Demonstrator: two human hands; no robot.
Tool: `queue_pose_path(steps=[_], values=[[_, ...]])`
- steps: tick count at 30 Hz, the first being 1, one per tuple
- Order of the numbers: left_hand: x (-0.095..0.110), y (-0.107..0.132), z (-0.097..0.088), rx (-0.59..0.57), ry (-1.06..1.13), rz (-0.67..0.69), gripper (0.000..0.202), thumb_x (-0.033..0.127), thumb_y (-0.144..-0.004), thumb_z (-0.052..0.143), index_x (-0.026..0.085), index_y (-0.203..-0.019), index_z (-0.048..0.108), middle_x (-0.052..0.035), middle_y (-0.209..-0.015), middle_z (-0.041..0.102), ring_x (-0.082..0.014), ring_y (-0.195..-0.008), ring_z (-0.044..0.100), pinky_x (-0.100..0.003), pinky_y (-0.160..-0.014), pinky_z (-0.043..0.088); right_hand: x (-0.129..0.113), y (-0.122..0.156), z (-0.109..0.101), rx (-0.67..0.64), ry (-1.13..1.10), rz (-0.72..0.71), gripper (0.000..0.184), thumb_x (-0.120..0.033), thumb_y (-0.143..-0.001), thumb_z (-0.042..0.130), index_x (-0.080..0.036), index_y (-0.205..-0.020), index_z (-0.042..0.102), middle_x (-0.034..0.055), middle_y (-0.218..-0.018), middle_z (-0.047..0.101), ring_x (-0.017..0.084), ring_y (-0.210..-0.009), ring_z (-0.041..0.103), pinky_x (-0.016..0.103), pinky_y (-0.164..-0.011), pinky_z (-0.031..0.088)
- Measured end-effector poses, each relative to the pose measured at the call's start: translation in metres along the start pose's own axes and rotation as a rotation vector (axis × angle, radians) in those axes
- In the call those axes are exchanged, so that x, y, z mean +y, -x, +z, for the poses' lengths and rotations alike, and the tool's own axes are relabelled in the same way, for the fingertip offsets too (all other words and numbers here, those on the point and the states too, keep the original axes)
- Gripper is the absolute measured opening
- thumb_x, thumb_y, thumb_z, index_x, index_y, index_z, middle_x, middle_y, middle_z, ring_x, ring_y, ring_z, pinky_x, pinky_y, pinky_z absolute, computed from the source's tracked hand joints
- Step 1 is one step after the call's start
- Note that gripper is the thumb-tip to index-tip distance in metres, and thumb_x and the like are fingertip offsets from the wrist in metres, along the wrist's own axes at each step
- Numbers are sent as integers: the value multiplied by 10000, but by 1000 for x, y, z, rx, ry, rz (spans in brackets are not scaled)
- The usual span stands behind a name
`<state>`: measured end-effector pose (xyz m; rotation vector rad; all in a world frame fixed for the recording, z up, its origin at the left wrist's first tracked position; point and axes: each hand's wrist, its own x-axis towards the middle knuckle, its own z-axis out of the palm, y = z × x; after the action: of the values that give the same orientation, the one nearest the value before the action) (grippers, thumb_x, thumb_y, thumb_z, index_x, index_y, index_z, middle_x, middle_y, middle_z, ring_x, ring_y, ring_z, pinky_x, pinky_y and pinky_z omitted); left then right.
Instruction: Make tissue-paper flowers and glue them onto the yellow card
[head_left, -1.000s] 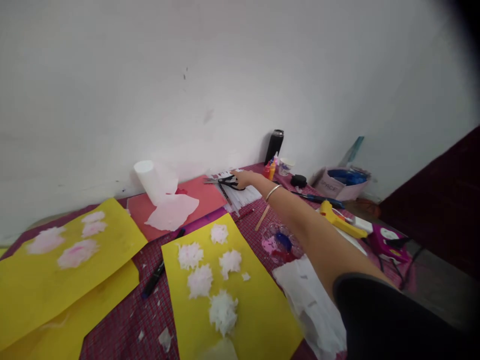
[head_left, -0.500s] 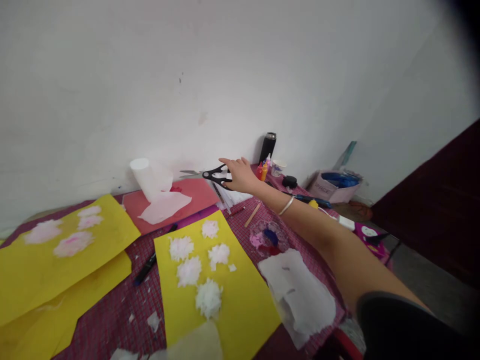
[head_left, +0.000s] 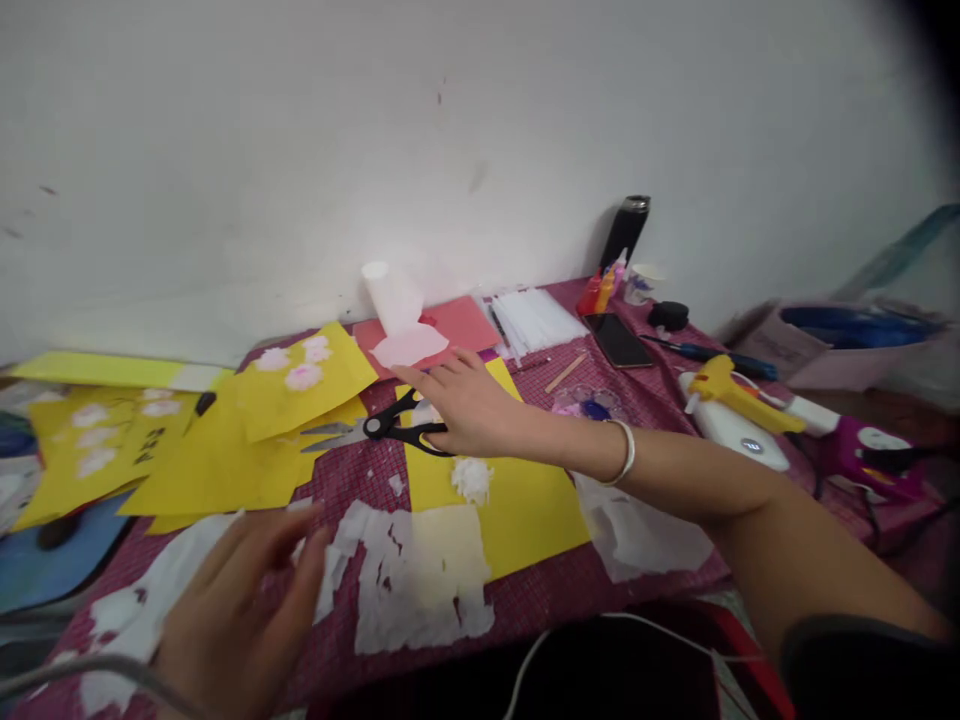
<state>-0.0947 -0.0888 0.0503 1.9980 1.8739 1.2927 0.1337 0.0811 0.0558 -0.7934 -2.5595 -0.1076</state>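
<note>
In my right hand (head_left: 474,402) is a pair of black-handled scissors (head_left: 405,425), blades parted and pointing left. They hang over the left edge of a yellow sheet (head_left: 536,505), which bears a fluffy white paper tuft (head_left: 472,481); my hand and forearm hide part of the sheet. My left hand (head_left: 244,600) is low at the left, fingers apart and somewhat blurred, with nothing seen in it. Torn white tissue (head_left: 386,620) lies to its right, overlapping the sheet's lower edge. More tissue (head_left: 161,580) lies beside and behind that hand.
Yellow sheets with pink-white blossoms (head_left: 225,465) cover the left side. At the back stand a tissue roll (head_left: 379,285) and a black flask (head_left: 626,230). To the right lie a phone (head_left: 619,340), a yellow glue gun (head_left: 739,393) and a white device (head_left: 735,430) with cords.
My right hand has brought the scissors from the back of the table nearer, over the yellow sheet. My left hand has come into view, and the view has shifted.
</note>
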Motion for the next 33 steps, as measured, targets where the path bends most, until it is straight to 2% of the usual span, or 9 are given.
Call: queue_pose_path(steps=[3,6,14,17,20,23,25,29,33], values=[[27,-36,33,-101,-328,160,170,360,-871,577,208,-879,652,-44,-833,650,-224,-796,614,-335,-720,442,-17,-3,6,-4,17,-17,813,-384,-804,659,-111,-1490,319,149,-1082,675,302,-1001,557,438,-965,284],[39,-56,64,-151,-578,121,225,408,-861,553,195,-849,624,-77,-846,649,-269,-821,626,-347,-655,415,-25,-2,6,-13,74,-23,791,-372,-825,639,-126,-1501,308,154,-1042,673,310,-974,550,433,-918,296],[44,-69,92,-235,-653,-53,174,299,-819,493,180,-868,610,-101,-843,675,-258,-714,621,-327,-542,288,-30,1,13,-43,117,-82,644,-246,-900,520,-138,-1499,312,155,-1056,673,289,-955,547,420,-890,287],[40,-71,80,-250,-564,-65,199,299,-839,453,190,-728,577,-59,-695,626,-206,-614,560,-316,-532,270,-28,3,11,-62,99,-61,650,-272,-892,538,-140,-1493,327,160,-1061,681,302,-987,549,422,-895,275],[26,-73,45,-193,-402,-156,256,359,-820,490,197,-626,532,4,-560,519,-149,-540,480,-283,-527,295,-14,11,-1,-86,52,46,704,-282,-825,612,-147,-1472,368,170,-1078,684,322,-1025,556,417,-883,286],[-2,-73,7,-250,-353,-282,272,363,-782,528,194,-570,509,40,-497,423,-114,-506,400,-252,-510,293,7,30,-22,-100,-87,190,687,-354,-783,647,-134,-1406,457,179,-1120,670,331,-1036,575,435,-889,331],[-26,-70,-9,-349,-349,-328,320,396,-774,542,195,-532,485,46,-483,385,-106,-491,369,-246,-495,281,18,49,-38,-154,-324,302,640,-371,-797,627,-172,-1385,473,123,-1037,688,285,-937,612,413,-833,395],[-68,-60,-16,-494,-311,-341,378,535,-787,559,201,-617,601,3,-557,553,-145,-539,484,-254,-505,331,19,101,-64,-258,-914,553,572,-380,-858,576,-233,-1392,434,94,-994,653,239,-901,622,362,-721,490],[-74,-55,-4,-460,-276,-288,352,537,-815,560,214,-838,696,-30,-689,655,-170,-614,556,-260,-544,387,-1,159,-76,-271,-1086,662,560,-393,-849,647,-386,-1372,446,117,-1100,611,253,-982,616,368,-760,543]])
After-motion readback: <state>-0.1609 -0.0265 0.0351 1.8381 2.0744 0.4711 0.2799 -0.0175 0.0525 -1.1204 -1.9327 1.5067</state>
